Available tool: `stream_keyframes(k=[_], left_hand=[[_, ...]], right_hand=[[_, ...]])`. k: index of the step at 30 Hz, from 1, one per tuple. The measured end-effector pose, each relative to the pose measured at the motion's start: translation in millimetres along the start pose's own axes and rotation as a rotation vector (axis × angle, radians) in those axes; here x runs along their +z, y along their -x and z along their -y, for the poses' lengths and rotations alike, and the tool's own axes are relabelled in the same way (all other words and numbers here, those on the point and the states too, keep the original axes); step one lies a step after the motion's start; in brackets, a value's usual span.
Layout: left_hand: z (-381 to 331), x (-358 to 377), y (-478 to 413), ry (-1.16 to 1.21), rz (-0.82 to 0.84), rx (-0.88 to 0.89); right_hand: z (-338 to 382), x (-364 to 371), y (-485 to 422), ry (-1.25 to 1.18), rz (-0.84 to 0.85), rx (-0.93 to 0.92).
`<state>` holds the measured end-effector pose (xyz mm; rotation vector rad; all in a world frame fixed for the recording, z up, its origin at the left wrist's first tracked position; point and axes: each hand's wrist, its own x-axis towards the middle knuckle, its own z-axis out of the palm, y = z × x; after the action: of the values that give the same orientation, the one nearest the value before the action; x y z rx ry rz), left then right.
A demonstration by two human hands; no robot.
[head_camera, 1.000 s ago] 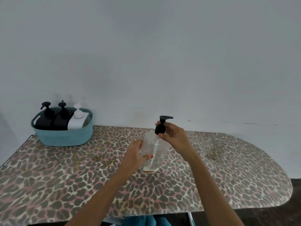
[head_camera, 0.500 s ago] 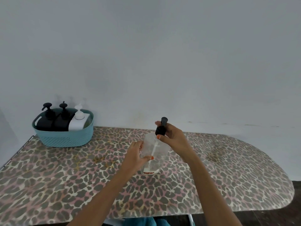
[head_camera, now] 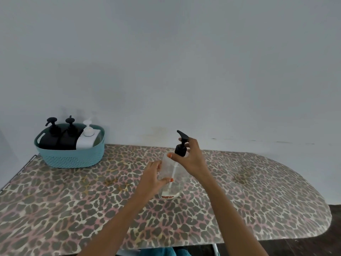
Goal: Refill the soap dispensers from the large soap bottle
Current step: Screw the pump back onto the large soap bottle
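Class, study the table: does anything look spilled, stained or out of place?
Yes. The leopard-print cover has yellowish blotches left of the clear dispenser and a dark smudge to its right, like old stains. No fresh spill shows.

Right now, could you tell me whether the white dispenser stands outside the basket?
No, the white dispenser sits inside the teal basket, beside two black dispensers.

I note a leopard-print surface (head_camera: 258, 209), rounded at its right end. A teal perforated basket (head_camera: 73, 157) sits at the far left corner, close against the pale wall (head_camera: 184, 61). Yellowish stains (head_camera: 114, 182) mark the cover left of centre. A brown blotch (head_camera: 239, 179) lies toward the far right edge. Dark floor (head_camera: 335, 228) shows beyond the right end.
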<state>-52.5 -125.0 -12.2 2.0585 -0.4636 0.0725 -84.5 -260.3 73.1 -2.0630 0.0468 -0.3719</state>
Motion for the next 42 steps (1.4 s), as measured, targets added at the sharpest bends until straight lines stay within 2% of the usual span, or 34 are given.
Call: stream_keyframes(k=[2, 4, 14, 20, 29, 32, 36, 42], left_hand=[[-1.0, -0.4, -0.9, -0.009, -0.006, 0.006], [-0.2, 0.0, -1.5, -0.016, -0.006, 0.006], [1.6, -0.2, -0.8, -0.019, -0.011, 0.013], [0.2, -0.4, -2.2, -0.024, -0.004, 0.01], [0.1, 1.3, -1.0, -0.023, -0.013, 0.015], [0.9, -0.7, -0.4, -0.007, -0.003, 0.01], [-0.1, -2.6, -0.7, 0.007, 0.006, 0.008], [-3.1, 0.9, 2.6, -0.01, -0.012, -0.004]], right_hand=[[-1.9, -11.4, 4.1, -0.145, 0.149, 0.028], [-4.2, -20.1, 4.7, -0.193, 0.197, 0.026], [-1.6, 1.9, -2.5, 0.005, -0.107, 0.055], [-8.6, -17.6, 1.7, -0.219, 0.169, 0.046], [-2.5, 1.1, 0.4, -0.106, -0.143, 0.035], [-1.1, -0.5, -1.1, -0.053, -0.07, 0.018], [-5.5, -17.8, 0.2, -0.283, 0.169, 0.053], [-9.9, -18.0, -0.7, -0.31, 0.088, 0.019]])
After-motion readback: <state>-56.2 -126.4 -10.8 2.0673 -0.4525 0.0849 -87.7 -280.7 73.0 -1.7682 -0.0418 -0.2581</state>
